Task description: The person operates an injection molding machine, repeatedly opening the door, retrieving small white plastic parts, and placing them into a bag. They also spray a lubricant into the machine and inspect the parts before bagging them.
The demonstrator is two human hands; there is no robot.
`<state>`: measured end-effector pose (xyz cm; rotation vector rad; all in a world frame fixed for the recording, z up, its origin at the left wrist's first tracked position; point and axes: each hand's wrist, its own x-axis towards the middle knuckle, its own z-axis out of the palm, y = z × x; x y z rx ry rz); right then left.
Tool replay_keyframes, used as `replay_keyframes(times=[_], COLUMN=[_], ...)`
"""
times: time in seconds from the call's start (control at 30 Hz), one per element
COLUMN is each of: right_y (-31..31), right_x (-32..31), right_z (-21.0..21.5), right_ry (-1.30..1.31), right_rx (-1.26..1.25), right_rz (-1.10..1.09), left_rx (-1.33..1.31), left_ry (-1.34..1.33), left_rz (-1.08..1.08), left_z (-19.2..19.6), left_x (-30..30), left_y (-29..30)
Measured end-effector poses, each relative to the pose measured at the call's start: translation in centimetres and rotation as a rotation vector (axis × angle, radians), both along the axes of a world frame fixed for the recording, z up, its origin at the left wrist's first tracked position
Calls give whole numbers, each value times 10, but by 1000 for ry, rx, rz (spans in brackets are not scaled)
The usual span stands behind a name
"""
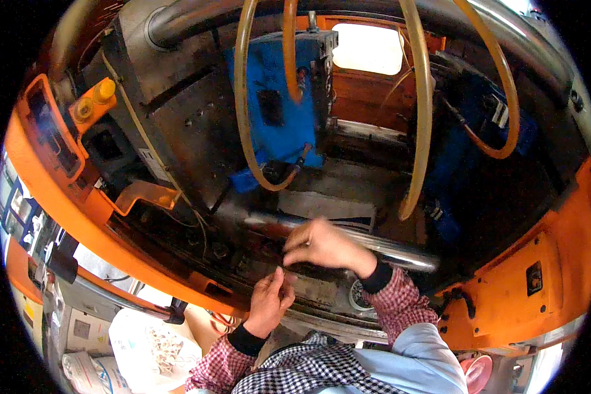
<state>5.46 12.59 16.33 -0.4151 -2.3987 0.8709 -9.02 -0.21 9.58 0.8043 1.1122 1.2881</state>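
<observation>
At left, a curved orange frame (59, 213), with a round yellow button (104, 90) near its upper end. Overhead, four amber hoses (424, 131) hanging in curves, the left two reaching a blue block (269, 128). Behind, a bright window (368, 49) in a reddish-orange panel (368, 98). At lower left, a white bag (134, 373) with small pale pieces (167, 348) inside. At lower right, a pink basin (477, 377).
</observation>
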Motion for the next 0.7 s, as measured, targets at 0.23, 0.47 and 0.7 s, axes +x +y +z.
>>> replay_keyframes(times=[0.23, 0.47, 0.7], right_y=[-26, 78, 270], right_x=[12, 2, 4], right_z=[-32, -13, -6], right_ry=[71, 682, 929], right_rx=[-10, 297, 226], right_rz=[-79, -802, -1174], left_rx=[-63, -76, -245], left_ry=[-366, -245, -115], left_rz=[-165, -111, -72], left_z=[7, 3, 13], left_x=[7, -3, 9], left_y=[11, 7, -15])
